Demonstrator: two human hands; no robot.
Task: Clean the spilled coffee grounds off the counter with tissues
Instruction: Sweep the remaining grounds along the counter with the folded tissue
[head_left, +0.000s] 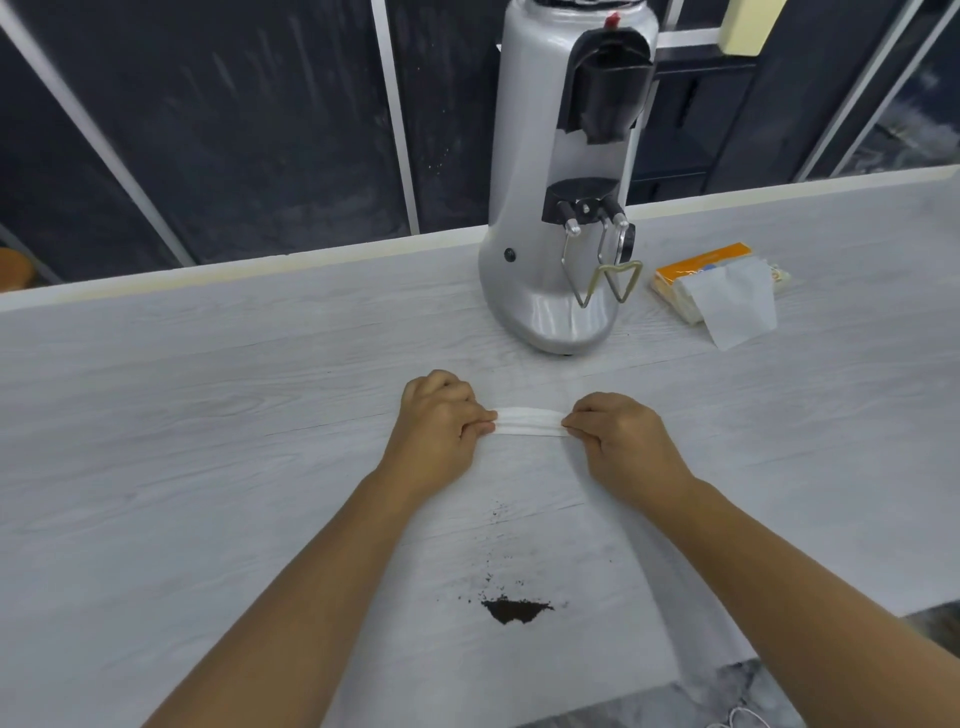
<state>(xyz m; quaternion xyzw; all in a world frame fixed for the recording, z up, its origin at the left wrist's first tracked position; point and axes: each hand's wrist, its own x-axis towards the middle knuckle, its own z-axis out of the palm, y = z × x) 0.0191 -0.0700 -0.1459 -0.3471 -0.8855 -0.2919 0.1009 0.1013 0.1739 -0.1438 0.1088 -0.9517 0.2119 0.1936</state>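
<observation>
We hold a folded tissue (529, 421) stretched into a narrow strip just above the middle of the frame, its long axis running left to right across the picture. Our left hand (441, 426) pinches its left end between thumb and curled fingers; our right hand (623, 441) pinches the right end the same way. Both hands sit low on the pale wood-grain worktop (208, 389), and the strip appears to lie on it or just over it; we cannot tell which.

What matters for the next move is where the coffee grounds (517, 609) lie. The dark heap sits in the lower middle of the frame, directly below the strip and between our forearms, with a thin scatter of specks trailing up from it toward the tissue. The heap is well apart from the strip and lines up almost with its midpoint, so neither hand is clearly nearer. Because the strip lies crosswise to that line, we judge that drawing it straight down the frame, toward ourselves, would bring its full width over the trail and onto the heap.

Above the hands stands a silver coffee grinder (561, 208). To its right lies an orange tissue pack (701, 265) with a loose sheet (732, 306) sticking out.
</observation>
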